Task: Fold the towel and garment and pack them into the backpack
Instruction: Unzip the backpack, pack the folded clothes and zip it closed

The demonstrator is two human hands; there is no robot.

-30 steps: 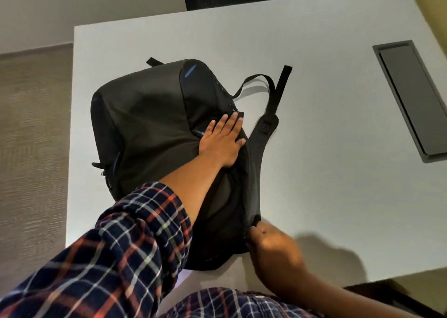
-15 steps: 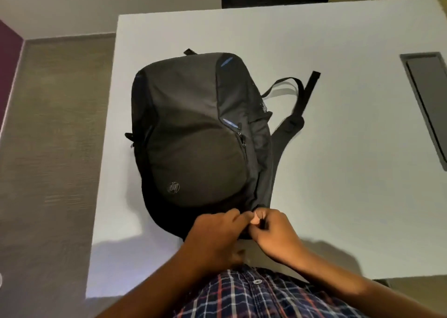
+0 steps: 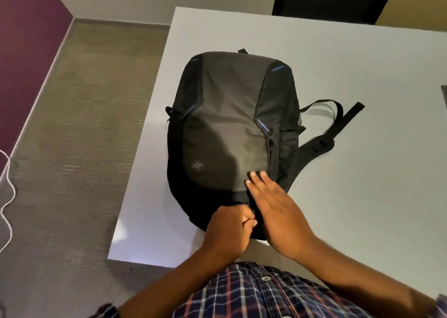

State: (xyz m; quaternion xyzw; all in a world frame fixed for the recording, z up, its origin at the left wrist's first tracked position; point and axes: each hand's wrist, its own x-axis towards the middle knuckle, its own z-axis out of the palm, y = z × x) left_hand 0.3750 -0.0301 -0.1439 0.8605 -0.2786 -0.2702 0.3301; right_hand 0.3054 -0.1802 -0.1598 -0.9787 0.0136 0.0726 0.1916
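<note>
A dark grey and black backpack [image 3: 229, 124] lies flat on the white table [image 3: 362, 196], front panel up, its straps [image 3: 324, 133] trailing to the right. My left hand [image 3: 229, 228] is closed at the near end of the backpack, pinching something small there that I cannot make out. My right hand [image 3: 278, 208] lies flat, fingers together, on the backpack's lower right part. No towel or garment shows in view.
The table's left edge [image 3: 142, 148] runs beside carpeted floor. A dark chair back [image 3: 333, 0] stands at the far side. A white cable [image 3: 7, 196] lies on the floor at far left, near a purple wall.
My left hand left the top of the backpack and came to its near end. My right hand let go of its pinch there and now lies flat on the bag. The view swung left.
</note>
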